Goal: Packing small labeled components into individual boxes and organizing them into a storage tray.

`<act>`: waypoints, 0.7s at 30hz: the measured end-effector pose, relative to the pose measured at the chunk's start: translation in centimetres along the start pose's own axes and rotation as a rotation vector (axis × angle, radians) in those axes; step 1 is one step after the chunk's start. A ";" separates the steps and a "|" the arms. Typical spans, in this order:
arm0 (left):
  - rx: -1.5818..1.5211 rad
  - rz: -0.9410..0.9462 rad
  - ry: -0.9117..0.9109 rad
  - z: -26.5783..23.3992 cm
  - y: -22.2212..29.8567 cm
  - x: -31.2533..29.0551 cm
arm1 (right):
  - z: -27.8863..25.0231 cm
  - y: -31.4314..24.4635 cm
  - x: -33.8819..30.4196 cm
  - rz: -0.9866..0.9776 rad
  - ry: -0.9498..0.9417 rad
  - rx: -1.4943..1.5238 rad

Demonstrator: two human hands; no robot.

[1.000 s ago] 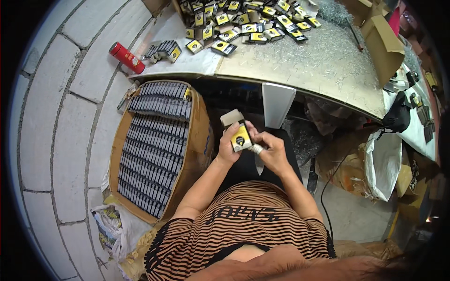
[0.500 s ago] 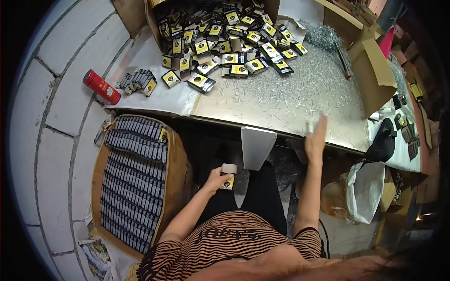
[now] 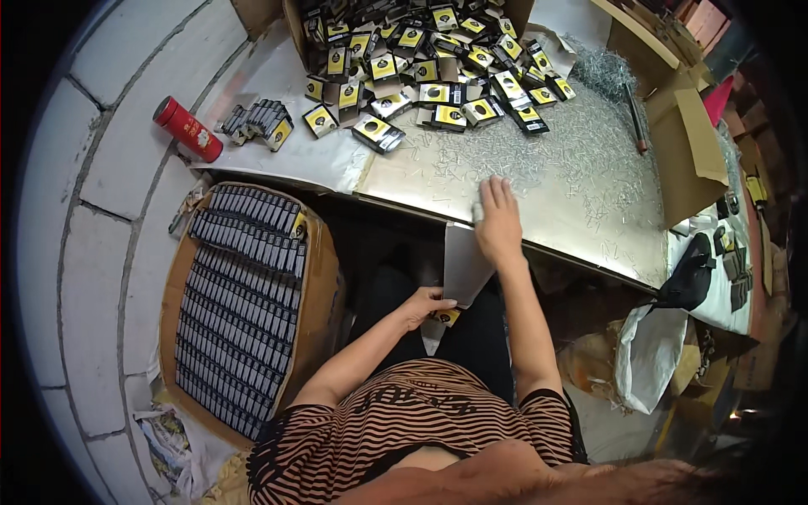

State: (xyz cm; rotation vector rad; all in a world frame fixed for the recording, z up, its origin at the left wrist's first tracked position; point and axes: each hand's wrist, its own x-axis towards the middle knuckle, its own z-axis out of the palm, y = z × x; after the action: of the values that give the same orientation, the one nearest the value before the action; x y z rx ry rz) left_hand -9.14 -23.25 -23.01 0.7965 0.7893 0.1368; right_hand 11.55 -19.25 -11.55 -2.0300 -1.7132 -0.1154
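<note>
My left hand point(image 3: 423, 308) is closed around a small yellow-and-white carton point(image 3: 448, 316), held at the lower end of a grey chute point(image 3: 465, 268). Most of the carton is hidden by the fingers and the chute. Above, at the front edge of the metal worktop point(image 3: 412, 181), my right hand point(image 3: 500, 220) lies with its fingers stretched out, beside the chute's upper end. Thin silver nail-like pins point(image 3: 581, 177) are strewn over the worktop, thickest behind and to the right of this hand.
A heap of black-and-yellow cartons point(image 3: 438, 93) spills from a cardboard box at the back. To my left stands a large carton point(image 3: 324, 278) packed with rows of small boxes point(image 3: 240, 311). A red canister point(image 3: 187, 129), a dark rod point(image 3: 635, 118) and a white sack point(image 3: 652, 358) are around.
My right hand has moved left across the worktop to the chute's top. The left hand has brought the carton up and right, under the chute's lower end.
</note>
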 end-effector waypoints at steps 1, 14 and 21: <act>0.014 0.005 -0.008 -0.2 -0.3 -0.1 | 0.6 -0.7 -1.0 -0.012 -0.013 -0.026; -0.092 0.076 -0.225 -1.7 -1.2 -0.5 | -8.5 -1.2 -10.7 0.179 -0.100 0.593; 0.016 0.143 -0.092 -0.8 -1.7 0.5 | -3.9 -3.2 -13.8 0.146 -0.153 0.665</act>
State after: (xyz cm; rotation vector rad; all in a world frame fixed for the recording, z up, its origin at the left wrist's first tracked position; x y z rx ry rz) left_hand -9.61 -23.79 -24.81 0.8681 0.6469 0.2199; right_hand 6.54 -33.10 -12.13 -1.6687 -1.4188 0.5934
